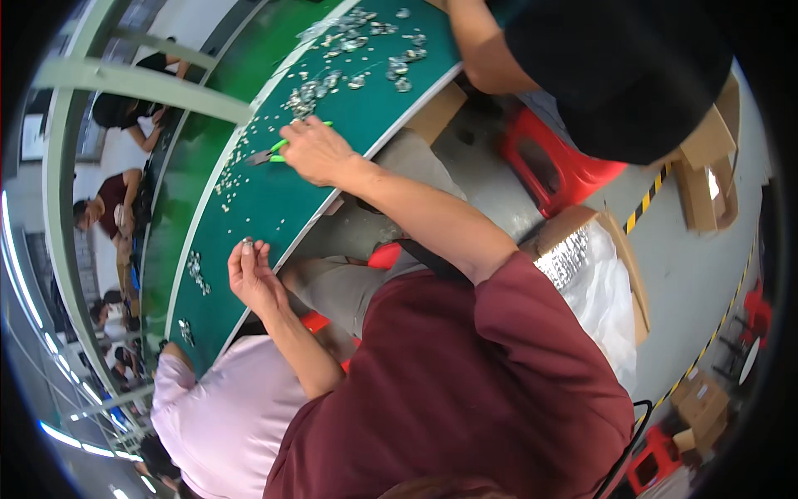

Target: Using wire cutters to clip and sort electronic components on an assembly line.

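Pinching a tiny metal part [247, 242] above the green table [274, 200], the left hand [252, 274] has its fingertips shut on it. It looks light, hard, easy to drop. The right hand [318, 151] grips green pliers [270, 153] by the handles.

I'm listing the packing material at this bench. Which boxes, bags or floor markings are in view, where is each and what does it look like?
Cardboard box: on the floor right of the person, brown, open, lined with a clear plastic bag holding something silvery.
Cardboard boxes: upper right, brown, open-flapped.
Cardboard boxes: lower right, brown, small.
Floor stripe: yellow and black, diagonal.
Labels or screens: none legible.
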A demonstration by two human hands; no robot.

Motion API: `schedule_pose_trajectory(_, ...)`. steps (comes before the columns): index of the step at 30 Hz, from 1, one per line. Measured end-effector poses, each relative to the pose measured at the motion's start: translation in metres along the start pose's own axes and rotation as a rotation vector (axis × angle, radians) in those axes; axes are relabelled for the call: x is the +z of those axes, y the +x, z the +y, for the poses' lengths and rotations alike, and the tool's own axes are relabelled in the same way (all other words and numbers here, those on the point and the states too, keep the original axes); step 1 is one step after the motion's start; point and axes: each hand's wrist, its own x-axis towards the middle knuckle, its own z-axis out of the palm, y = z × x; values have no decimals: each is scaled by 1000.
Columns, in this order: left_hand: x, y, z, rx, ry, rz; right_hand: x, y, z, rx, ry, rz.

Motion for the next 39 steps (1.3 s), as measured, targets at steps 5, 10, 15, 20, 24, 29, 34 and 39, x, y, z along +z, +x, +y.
schedule_pose_trajectory(5, 0, -9, -1, 15, -43, 14, 4, -4, 4, -50, 56, 120)
schedule_pose_trajectory(10, -1, -17, 0, -10, -64, 37, 1, -3, 1, -86, 88, 77)
schedule_pose_trajectory(15, 3, -15, -6, -46, -85, 17, -3, -3, 4, -78, 109, 61)
schedule_pose_trajectory(20, 5, -17, -11, -61, -32, 18, 3, -1, 0, -113, 113, 35)
schedule_pose_trajectory(24, 18, -8, -15, -62, -48, -66, 4, -3, 3, -35, 90, 67)
schedule_pose_trajectory(29, 29, 3, -15, -81, -55, -99, 0, 0, -4, -65, 35, -112)
schedule_pose_trajectory(34, 18, 30, -21, 98, 199, 10, 4, -3, -2, -45, 8, -70)
schedule_pose_trajectory(39, -6, 54, -47, 145, 345, 142, -2, 0, 3, -58, 11, -60)
